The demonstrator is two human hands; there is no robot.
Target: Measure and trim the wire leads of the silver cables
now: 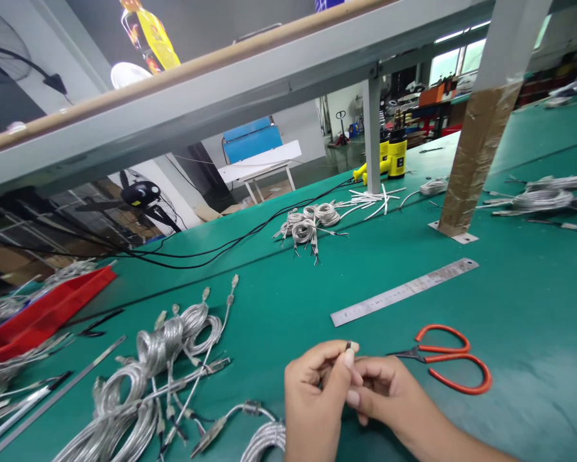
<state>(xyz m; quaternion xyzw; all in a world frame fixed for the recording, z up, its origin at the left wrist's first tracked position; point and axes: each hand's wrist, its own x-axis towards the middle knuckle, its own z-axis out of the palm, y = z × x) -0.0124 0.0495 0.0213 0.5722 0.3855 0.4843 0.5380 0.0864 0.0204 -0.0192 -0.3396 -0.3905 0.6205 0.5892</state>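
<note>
My left hand [317, 391] is closed, thumb and forefinger pinching a small dark and pale piece [350, 346] that looks like a wire end. Against it, my right hand [384, 388] is closed too, its fingertips touching the left fingers; what they grip is hidden. Just right of the hands lie scissors [454, 356] with orange-red handles, blade tips behind my right hand. A coil of clear-jacketed silver cable [266, 441] lies at the left hand's wrist, partly covered by it. Beyond the hands a steel ruler [404, 292] rests flat on the green tabletop [269, 295].
Many silver USB cables [172, 340] are heaped at left, near a red bin [47, 314]. Grey-white cable coils [305, 224] sit farther back. A taped post [481, 147] stands at right. A shelf beam [211, 83] crosses overhead. Black cords [230, 244] run along the back.
</note>
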